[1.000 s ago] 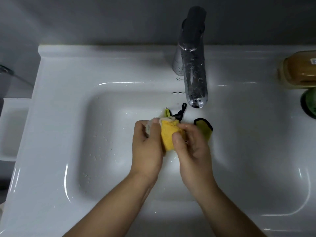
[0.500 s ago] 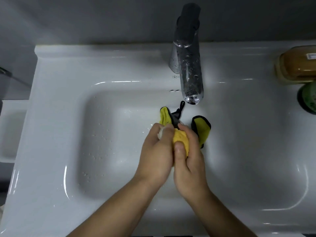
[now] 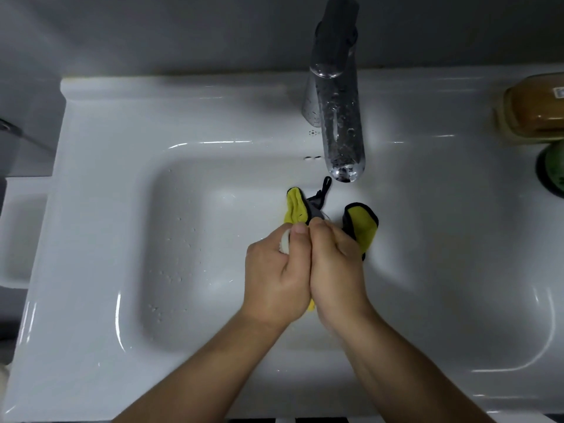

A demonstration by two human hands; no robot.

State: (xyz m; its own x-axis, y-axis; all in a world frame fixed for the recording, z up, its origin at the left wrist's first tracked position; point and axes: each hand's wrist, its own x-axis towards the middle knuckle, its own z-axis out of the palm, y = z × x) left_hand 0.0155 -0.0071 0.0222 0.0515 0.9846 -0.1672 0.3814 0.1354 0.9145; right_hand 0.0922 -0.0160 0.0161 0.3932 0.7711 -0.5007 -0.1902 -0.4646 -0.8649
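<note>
A yellow cloth point(image 3: 363, 227) with black trim and a black hanging loop is bunched over the white sink basin point(image 3: 189, 239), just below the chrome tap spout point(image 3: 343, 141). My left hand point(image 3: 274, 276) and my right hand point(image 3: 335, 270) press side by side, both gripping the cloth between them. Yellow ends stick out past the fingers toward the tap, and a small yellow corner shows under the wrists. A white lump, perhaps soap, peeks out under my left thumb. Most of the cloth is hidden inside the hands.
Water drops dot the basin's left slope. On the sink ledge at the far right stand an amber container point(image 3: 537, 108) and a dark green object point(image 3: 552, 172). A white shelf point(image 3: 18, 233) lies left of the sink. No water runs from the tap.
My hands have closed together; the yellow patch seen between them before is now covered. The cloth's free ends have spread out further toward the tap.
</note>
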